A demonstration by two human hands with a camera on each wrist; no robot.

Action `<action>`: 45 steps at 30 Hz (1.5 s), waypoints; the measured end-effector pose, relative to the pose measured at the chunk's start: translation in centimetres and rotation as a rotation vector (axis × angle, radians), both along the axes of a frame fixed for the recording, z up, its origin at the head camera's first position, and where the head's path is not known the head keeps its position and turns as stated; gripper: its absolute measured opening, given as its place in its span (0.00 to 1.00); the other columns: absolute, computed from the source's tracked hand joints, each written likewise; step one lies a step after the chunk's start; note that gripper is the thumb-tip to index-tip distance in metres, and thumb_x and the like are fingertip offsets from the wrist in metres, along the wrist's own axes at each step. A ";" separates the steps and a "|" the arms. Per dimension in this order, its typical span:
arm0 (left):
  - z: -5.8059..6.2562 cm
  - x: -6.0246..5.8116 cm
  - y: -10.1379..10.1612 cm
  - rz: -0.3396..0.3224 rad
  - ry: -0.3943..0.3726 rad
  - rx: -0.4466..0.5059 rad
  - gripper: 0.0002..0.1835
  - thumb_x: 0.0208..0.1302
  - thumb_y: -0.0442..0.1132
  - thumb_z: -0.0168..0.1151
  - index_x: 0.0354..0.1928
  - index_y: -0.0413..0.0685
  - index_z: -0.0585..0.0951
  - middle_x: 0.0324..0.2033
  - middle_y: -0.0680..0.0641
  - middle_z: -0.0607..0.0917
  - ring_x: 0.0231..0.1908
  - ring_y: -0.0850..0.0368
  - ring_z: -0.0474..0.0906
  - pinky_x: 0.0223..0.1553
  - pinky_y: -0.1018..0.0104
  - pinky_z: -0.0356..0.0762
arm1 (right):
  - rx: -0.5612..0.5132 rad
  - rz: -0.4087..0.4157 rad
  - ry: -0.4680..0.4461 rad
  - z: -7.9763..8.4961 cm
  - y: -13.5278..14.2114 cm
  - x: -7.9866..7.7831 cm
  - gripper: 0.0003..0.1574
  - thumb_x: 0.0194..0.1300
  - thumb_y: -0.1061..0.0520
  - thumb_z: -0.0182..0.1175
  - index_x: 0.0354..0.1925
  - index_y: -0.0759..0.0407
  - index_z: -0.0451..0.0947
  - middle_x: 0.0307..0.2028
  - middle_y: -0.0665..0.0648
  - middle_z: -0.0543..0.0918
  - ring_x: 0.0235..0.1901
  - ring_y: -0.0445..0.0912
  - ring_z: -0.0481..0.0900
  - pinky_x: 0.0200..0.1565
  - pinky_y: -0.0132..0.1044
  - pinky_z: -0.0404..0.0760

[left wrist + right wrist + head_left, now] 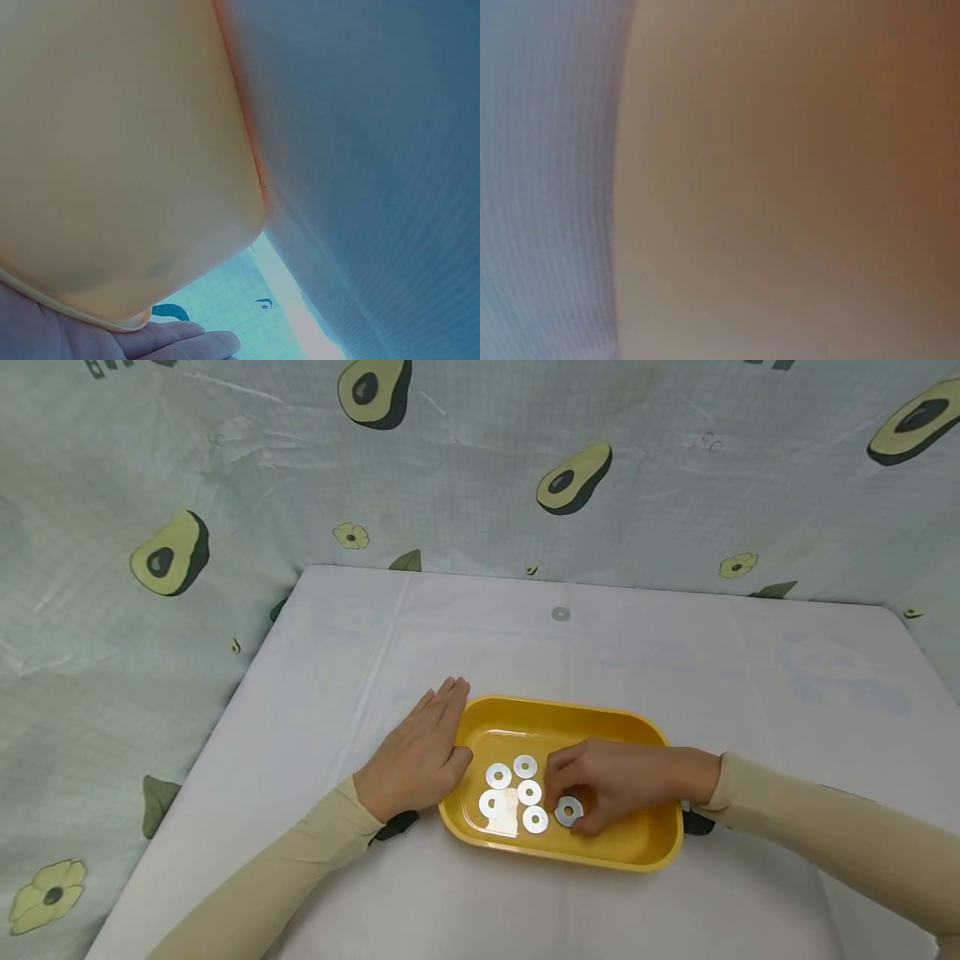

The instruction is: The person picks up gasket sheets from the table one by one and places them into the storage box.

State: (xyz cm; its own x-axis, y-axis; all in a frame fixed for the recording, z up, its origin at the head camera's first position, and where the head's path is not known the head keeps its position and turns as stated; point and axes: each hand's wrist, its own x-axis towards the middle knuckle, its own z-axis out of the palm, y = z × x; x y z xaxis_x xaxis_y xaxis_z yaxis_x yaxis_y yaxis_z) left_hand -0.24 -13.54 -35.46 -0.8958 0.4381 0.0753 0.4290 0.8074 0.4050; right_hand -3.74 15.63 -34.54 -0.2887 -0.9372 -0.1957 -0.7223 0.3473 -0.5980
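A yellow tray holds several flat metal washers, among them a washer near its middle. My left hand rests along the tray's left end, fingers straight. In the left wrist view, its palm and fingers lie against the tray's rim, beside the tray's outer wall. Inside the tray, toward its right half, my right hand reaches down with curled fingers. Its thumb and fingertips are at the edges of one washer. The tray wall fills most of the right wrist view.
One more washer lies on the white tablecloth beyond the tray, toward the table's far edge. A curtain printed with avocados hangs behind the table and along its left side.
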 end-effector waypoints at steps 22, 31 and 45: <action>-0.3 0.2 -0.2 0.011 -0.013 0.016 0.38 0.69 0.40 0.47 0.78 0.28 0.57 0.79 0.32 0.61 0.82 0.41 0.55 0.84 0.47 0.51 | -0.067 0.051 0.060 0.1 -0.2 0.0 0.09 0.60 0.50 0.73 0.41 0.46 0.87 0.39 0.42 0.83 0.38 0.31 0.76 0.45 0.21 0.79; -0.3 0.0 -0.3 -0.003 0.010 -0.001 0.38 0.69 0.40 0.48 0.77 0.27 0.58 0.78 0.32 0.63 0.81 0.40 0.57 0.84 0.47 0.52 | -0.087 -0.037 0.120 2.7 0.4 -0.7 0.09 0.59 0.51 0.74 0.40 0.46 0.88 0.40 0.40 0.84 0.39 0.32 0.79 0.44 0.26 0.84; -0.1 0.0 -0.2 -0.008 0.022 0.017 0.38 0.68 0.40 0.47 0.77 0.27 0.58 0.78 0.32 0.63 0.81 0.40 0.57 0.83 0.46 0.52 | -0.321 -0.130 0.286 6.9 2.1 -4.4 0.11 0.54 0.59 0.77 0.34 0.44 0.88 0.34 0.41 0.85 0.34 0.34 0.80 0.39 0.26 0.85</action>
State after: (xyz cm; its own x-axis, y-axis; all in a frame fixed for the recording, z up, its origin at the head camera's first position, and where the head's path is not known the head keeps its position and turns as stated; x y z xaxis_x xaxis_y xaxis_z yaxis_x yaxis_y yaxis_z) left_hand -0.19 -13.69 -35.60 -0.8901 0.4439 0.1029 0.4447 0.7967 0.4092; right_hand -8.17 17.74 -27.62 -0.4078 -0.8900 0.2039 -0.8371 0.2752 -0.4729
